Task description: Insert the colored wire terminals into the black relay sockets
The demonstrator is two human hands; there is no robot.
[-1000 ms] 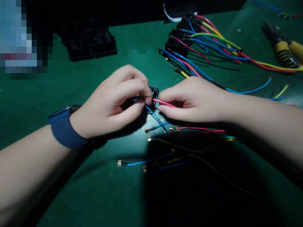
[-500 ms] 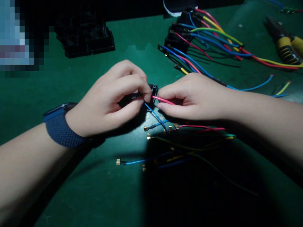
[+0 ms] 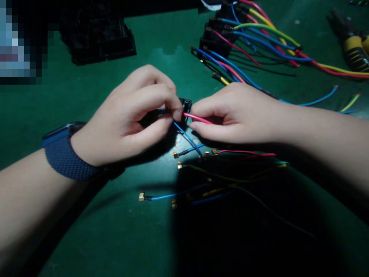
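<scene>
My left hand [image 3: 144,111], with a watch on its wrist, is curled over a small black plastic block [image 3: 187,104], its thumb and fingertips closed at the block's near side. Most of the block is hidden under that hand. A red wire [image 3: 197,117] runs from my left fingertips into my right hand [image 3: 235,113], whose thumb and fingers are bent round it just right of the block. From beneath my left thumb a blue wire [image 3: 188,137] slants down toward the bench. Where both wires end at the block is covered by my fingers.
Loose wires with brass terminals, among them a blue wire [image 3: 164,196], lie nearer me, partly in deep shadow. Black blocks [image 3: 215,45] with many coloured wires sit at the upper right, beside yellow-and-black pliers [image 3: 353,50]. More black plastic parts [image 3: 98,42] are at the upper left.
The view has shifted a little, so the far things sit slightly higher. Both hands keep nearly the same hold around the block and the red wire.
</scene>
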